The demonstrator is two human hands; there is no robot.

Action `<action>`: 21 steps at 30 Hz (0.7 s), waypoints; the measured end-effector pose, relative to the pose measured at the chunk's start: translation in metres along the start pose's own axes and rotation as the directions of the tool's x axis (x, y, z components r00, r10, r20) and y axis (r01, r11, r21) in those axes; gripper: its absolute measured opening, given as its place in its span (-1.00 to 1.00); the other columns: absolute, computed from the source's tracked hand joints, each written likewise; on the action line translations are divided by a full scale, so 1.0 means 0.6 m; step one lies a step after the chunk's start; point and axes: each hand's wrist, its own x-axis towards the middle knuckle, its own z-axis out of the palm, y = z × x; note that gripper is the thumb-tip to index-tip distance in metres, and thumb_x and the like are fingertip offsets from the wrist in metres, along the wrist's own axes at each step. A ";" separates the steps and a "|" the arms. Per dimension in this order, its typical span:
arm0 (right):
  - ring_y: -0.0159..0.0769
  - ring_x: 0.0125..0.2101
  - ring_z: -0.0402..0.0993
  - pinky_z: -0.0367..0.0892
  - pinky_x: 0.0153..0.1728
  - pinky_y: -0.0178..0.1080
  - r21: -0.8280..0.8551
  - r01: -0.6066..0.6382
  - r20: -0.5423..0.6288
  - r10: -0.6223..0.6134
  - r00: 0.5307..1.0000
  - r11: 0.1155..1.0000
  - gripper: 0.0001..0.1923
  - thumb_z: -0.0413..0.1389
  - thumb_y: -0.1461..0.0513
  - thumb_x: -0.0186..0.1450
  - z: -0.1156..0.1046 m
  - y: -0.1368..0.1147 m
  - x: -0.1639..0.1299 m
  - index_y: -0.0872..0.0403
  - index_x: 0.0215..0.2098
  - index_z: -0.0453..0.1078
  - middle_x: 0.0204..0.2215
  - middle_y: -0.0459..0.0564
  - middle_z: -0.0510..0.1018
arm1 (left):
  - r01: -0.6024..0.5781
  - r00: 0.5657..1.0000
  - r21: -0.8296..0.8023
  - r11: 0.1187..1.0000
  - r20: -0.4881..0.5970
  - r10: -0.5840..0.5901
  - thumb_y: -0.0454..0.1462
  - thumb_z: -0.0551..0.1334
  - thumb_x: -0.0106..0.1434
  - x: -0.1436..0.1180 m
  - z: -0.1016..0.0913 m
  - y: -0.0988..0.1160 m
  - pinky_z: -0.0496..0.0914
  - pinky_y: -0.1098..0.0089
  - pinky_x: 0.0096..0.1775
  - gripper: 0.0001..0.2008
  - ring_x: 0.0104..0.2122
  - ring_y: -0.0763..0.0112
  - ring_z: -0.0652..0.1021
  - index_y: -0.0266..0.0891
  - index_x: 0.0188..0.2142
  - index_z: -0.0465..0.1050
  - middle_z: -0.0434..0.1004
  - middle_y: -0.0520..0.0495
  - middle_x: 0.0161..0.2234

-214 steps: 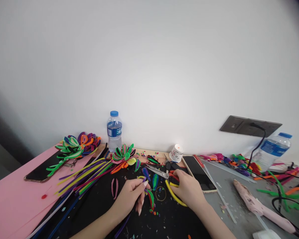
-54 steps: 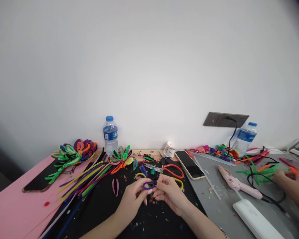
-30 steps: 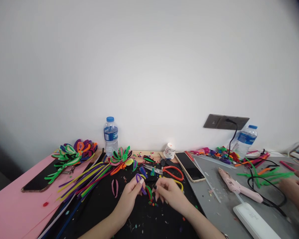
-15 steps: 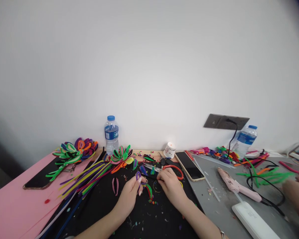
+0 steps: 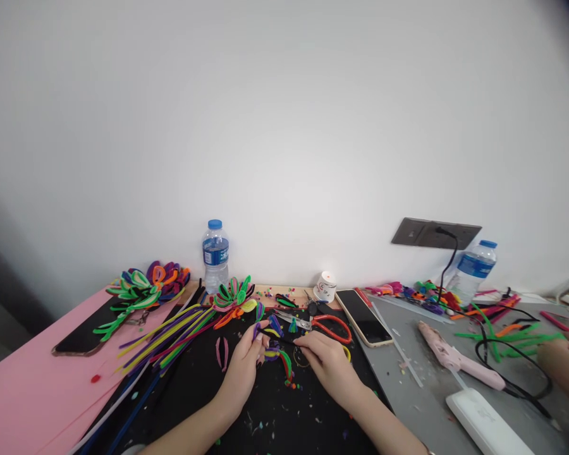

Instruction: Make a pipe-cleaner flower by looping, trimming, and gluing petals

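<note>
I'm watching a small purple loop of fuzzy stem, bent round and partly hidden by fingers, held up over the middle of the black mat. A thin black strip runs from beside it across the gap between the two hands, sloping slightly down to the right.

The left hand pinches the purple loop between thumb and fingers, its forearm slanting in from the lower left. The right hand has its fingertips closed on the far end of the black strip, knuckles up, wrist angled in from the lower right. How firmly either one grips, I can't tell.

Just beyond the fingers lie orange-handled scissors, with a green-and-red petal between the hands and nearer the person. A bundle of coloured stems borders the left side, and a phone lies beyond the right hand, by the mat's right edge. The pale wall closes off the back. The widest room is toward the person, where the mat spreads between the forearms, sprinkled with scraps. Well off to the right, another person's hand is near some green stems.
</note>
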 end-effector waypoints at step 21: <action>-0.34 -0.39 0.42 0.29 -0.33 -0.34 0.086 -0.037 -0.028 0.040 0.999 0.996 -0.80 -0.02 0.37 0.22 0.018 -0.018 -0.005 0.06 -0.28 0.41 -0.41 -0.02 0.49 | -0.010 0.988 0.146 0.989 0.157 -0.013 -0.01 -0.06 0.22 -0.011 0.001 -0.001 0.11 0.44 -0.43 -0.42 -0.55 0.50 0.17 -0.34 0.11 0.11 0.17 0.09 -0.55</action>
